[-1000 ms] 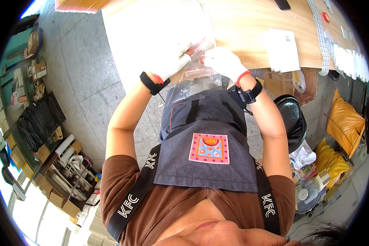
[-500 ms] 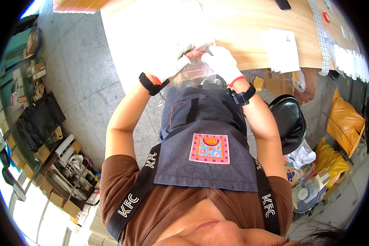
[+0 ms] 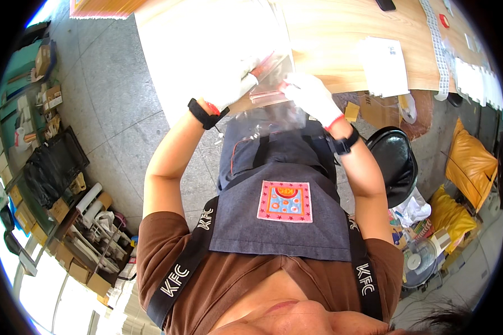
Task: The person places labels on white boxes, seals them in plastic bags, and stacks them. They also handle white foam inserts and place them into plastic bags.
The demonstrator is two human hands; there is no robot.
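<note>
Both my hands wear white gloves and hold a clear plastic zip bag (image 3: 271,109) with a red seal strip, just in front of the wooden table's edge (image 3: 341,84). My left hand (image 3: 229,86) grips the bag's upper left part near the seal. My right hand (image 3: 310,97) pinches its right side. The bag hangs down over my dark apron. What is inside the bag cannot be made out.
A white paper sheet (image 3: 383,67) lies on the table to the right, with strips of small white packets (image 3: 469,75) further right. A black stool (image 3: 394,162) stands by my right side, yellow bags (image 3: 469,167) beyond it. Boxes and clutter (image 3: 56,184) line the floor at left.
Both hands have shifted slightly along the bag's top, drawing a little closer together. The bag hangs a bit lower over the apron.
</note>
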